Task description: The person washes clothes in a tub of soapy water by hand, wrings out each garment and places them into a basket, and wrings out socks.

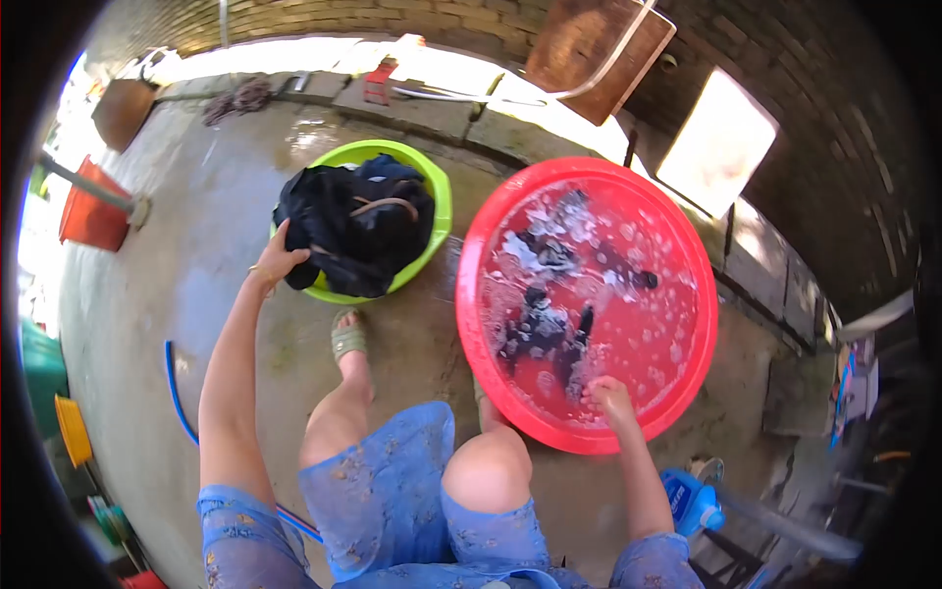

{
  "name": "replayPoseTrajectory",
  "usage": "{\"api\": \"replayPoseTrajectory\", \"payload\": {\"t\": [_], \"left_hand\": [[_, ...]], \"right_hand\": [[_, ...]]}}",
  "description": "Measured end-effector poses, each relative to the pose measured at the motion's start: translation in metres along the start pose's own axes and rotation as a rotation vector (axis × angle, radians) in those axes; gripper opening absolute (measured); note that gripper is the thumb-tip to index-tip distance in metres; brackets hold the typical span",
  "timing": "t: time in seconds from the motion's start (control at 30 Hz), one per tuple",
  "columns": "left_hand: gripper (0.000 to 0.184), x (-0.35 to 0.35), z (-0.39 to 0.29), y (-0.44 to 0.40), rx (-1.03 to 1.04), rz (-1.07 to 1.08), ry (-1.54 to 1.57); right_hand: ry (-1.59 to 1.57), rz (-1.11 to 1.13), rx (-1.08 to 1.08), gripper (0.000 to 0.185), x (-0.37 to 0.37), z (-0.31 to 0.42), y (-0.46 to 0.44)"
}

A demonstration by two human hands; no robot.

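Dark clothes (358, 221) fill a lime green basin (441, 201) left of centre. My left hand (278, 260) is closed on the left edge of these dark clothes. To the right stands a large red tub (699, 373) of soapy water, with dark and whitish fabric (549, 324) partly under the suds. Over the near part of the tub is my right hand (608, 398), its fingers bent at the water beside a dark piece; what they hold, if anything, is too small to make out.
An orange-red bucket (96, 204) stands at the left, and a blue hose (177, 393) runs along the concrete floor. A blue bottle (690, 503) sits at the lower right, near the tub. Behind is a low ledge (412, 113) with a small red stool (379, 81).
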State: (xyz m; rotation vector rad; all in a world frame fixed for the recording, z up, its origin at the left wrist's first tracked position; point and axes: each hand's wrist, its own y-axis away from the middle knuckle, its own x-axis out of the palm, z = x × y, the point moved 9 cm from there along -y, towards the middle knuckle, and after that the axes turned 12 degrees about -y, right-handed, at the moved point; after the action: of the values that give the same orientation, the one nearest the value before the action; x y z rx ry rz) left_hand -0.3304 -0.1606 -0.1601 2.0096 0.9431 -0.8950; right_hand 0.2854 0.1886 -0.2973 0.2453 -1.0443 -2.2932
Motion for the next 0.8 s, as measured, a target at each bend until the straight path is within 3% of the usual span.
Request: {"api": "replayPoseTrajectory", "payload": {"t": [0.07, 0.1, 0.2, 0.23, 0.27, 0.33, 0.37, 0.4, 0.43, 0.47, 0.53, 0.6, 0.67, 0.7, 0.8], "left_hand": [[0.089, 0.044, 0.049, -0.033, 0.015, -0.047, -0.122], [0.087, 0.051, 0.064, -0.043, 0.038, -0.036, -0.021], [0.084, 0.038, 0.028, -0.009, -0.065, 0.11, 0.129], [0.082, 0.027, 0.022, -0.002, -0.009, 0.065, 0.137], [0.08, 0.017, 0.021, 0.003, 0.043, 0.02, 0.146], [0.069, -0.033, 0.014, 0.013, 0.181, -0.414, -0.391], [0.069, -0.038, -0.012, 0.021, 0.194, -0.394, -0.396], [0.06, -0.045, -0.069, 0.049, 0.363, -0.489, -0.391], [0.053, -0.044, -0.121, 0.078, 0.53, -0.587, -0.379], [0.053, -0.032, -0.156, 0.09, 0.536, -0.58, -0.378], [0.041, 0.015, -0.238, 0.113, 0.804, -0.324, -0.255], [0.034, 0.074, -0.289, 0.126, 0.916, -0.065, -0.227], [0.032, 0.142, -0.311, 0.124, 1.04, 0.105, -0.239], [0.03, 0.181, -0.311, 0.115, 1.007, 0.197, -0.232], [0.03, 0.299, -0.289, 0.073, 0.78, 0.42, -0.368]], "right_hand": [[0.017, 0.003, -0.008, 0.012, -0.002, -0.005, -0.01], [0.009, 0.013, -0.01, 0.011, -0.001, -0.006, -0.016], [0.156, -0.003, -0.051, 0.013, 0.004, -0.001, -0.036], [0.156, -0.005, -0.067, 0.015, 0.004, -0.004, -0.049], [0.297, -0.1, -0.248, 0.022, -0.003, 0.004, -0.066], [0.513, -0.316, -0.478, 0.032, -0.004, 0.03, -0.079], [0.59, -0.439, -0.533, 0.035, -0.001, 0.048, -0.078], [0.587, -0.452, -0.517, 0.035, -0.003, 0.042, -0.093], [0.634, -0.485, -0.443, 0.031, -0.009, 0.027, -0.115], [0.68, -0.513, -0.374, 0.027, -0.013, 0.011, -0.132], [0.534, -0.463, -0.342, 0.023, -0.006, -0.014, -0.154], [0.383, -0.408, -0.305, 0.019, -0.005, -0.028, -0.159], [-0.011, -0.155, -0.205, 0.019, 0.007, -0.035, -0.148], [-0.196, -0.069, -0.131, 0.013, 0.011, -0.029, -0.132], [-0.174, -0.121, -0.056, 0.015, -0.009, -0.02, -0.105]]}}
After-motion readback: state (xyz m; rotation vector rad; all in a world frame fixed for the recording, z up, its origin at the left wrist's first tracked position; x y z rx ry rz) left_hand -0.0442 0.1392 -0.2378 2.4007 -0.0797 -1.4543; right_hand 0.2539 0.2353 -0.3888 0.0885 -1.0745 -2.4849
